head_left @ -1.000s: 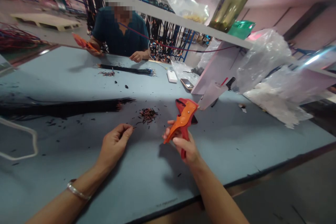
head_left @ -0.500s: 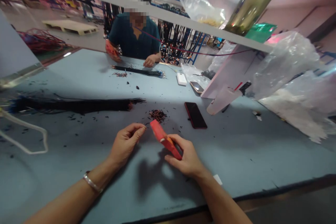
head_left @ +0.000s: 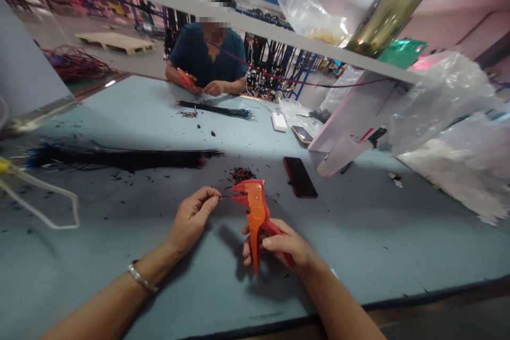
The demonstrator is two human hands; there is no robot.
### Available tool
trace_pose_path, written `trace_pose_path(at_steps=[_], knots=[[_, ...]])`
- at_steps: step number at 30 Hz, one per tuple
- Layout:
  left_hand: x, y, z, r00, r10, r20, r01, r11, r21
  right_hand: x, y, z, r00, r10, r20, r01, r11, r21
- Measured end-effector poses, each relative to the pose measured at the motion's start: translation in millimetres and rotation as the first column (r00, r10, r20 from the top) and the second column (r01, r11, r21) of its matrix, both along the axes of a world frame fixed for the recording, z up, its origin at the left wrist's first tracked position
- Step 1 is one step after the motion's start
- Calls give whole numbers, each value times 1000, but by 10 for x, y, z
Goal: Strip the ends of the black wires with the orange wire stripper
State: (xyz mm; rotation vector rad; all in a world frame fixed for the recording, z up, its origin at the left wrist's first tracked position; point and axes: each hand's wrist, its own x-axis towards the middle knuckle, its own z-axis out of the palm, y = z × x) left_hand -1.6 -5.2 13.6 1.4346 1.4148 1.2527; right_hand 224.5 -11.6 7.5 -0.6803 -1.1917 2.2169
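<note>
Between thumb and forefinger, my left hand (head_left: 195, 215) pinches a thin dark wire (head_left: 224, 196), whose end points right. My right hand (head_left: 285, 247) is wrapped round the handles of an orange and red wire stripper (head_left: 256, 210). Its jaws face left, close to the wire's tip; whether they touch it I cannot tell. Just behind the jaws lies a small heap of dark and coppery scraps (head_left: 241, 173). A long bundle of black wires (head_left: 159, 159) lies to the left, beyond my left hand.
Across the table (head_left: 370, 234) a co-worker (head_left: 211, 58) holds an orange tool (head_left: 186, 78) near another wire bundle (head_left: 219, 109). A dark phone (head_left: 300, 177) lies right of the scraps. A white cord loop (head_left: 74, 207) is at left; plastic bags (head_left: 446, 101) are at right.
My right hand has turned the wire stripper so its side faces me and its jaws point left at the wire. The co-worker's hands have come together.
</note>
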Motion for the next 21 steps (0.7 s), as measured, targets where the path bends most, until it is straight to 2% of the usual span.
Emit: trace_pose_path(at_steps=[10,18,21], knots=[[28,-18,9,997,-76,24,76,997,28,-20,1,-6,1000,17,18,-18,998,54],[46,-18,-18,989,-75,124,78,997,-20,-13,0,-12,999,14,37,-16,998,57],[40,-21,-22,990,-75,119,78,997,-21,-13,4,-6,999,18,39,-20,998,63]])
